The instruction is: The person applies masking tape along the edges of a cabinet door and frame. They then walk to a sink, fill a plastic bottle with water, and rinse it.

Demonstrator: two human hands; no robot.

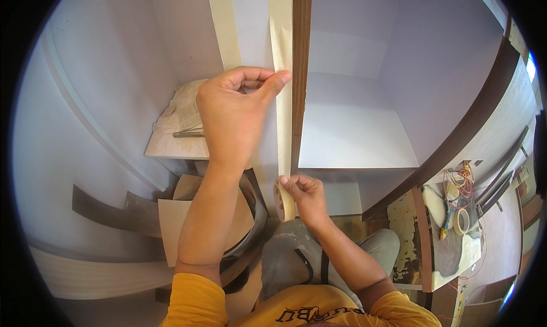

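Observation:
A strip of masking tape runs down the pale cabinet panel, beside its dark brown wooden edge. My left hand pinches the strip between thumb and fingers near the panel's middle. Lower down, my right hand holds the roll of masking tape, from which the strip stretches up between my two hands. Above my left hand the strip looks slightly rippled. Another band of masking tape lies along the panel's left side, partly hidden behind my left hand.
Right of the edge is a cabinet compartment with a white shelf. Stacked papers lie on a ledge at left, above brown boards. At right, a worktop holds a paintbrush, a second tape roll and loose electrical wires.

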